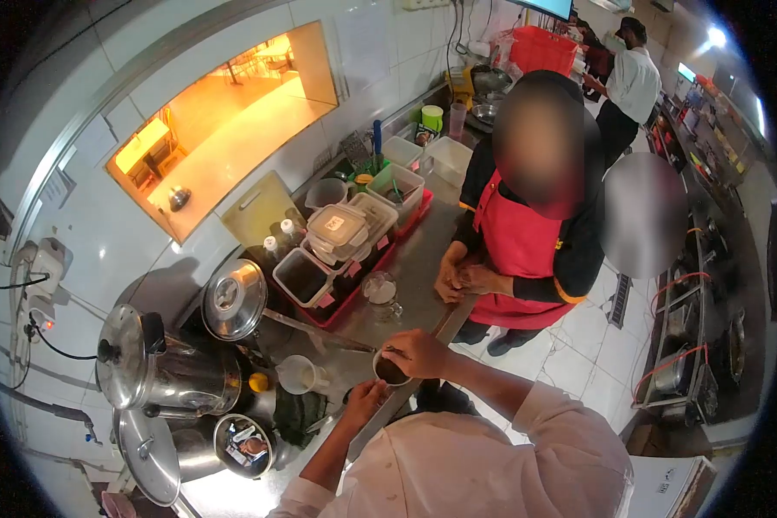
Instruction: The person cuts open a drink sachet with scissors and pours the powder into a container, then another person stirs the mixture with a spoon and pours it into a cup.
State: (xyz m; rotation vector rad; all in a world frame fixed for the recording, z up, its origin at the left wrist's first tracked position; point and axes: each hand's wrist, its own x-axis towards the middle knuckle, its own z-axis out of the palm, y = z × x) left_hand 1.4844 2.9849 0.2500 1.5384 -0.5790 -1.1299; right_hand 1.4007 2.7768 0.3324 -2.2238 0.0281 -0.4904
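- One grey steel countertop (428,235) is running diagonally, its near edge passing just beside the small round pale-rimmed cup (392,371).
- A strip of steel is showing between the clear glass mug (381,292) and the co-worker's hands (469,278); white floor tiles (578,363) are lying beyond the edge.
- Two bare hands are meeting at the cup: the left hand (367,399) is gripping its near side, and the right hand (413,352) is curling over the rim.
- Two white-capped bottles (271,247), one translucent plastic jug (302,375) and one co-worker in a red apron (518,242) are standing nearby.
- The right fingers are hiding their tips, so I cannot tell whether they are holding anything; the cup's dark contents are staying hard to make out.
- The frame's bottom is cutting off the white box (660,483).
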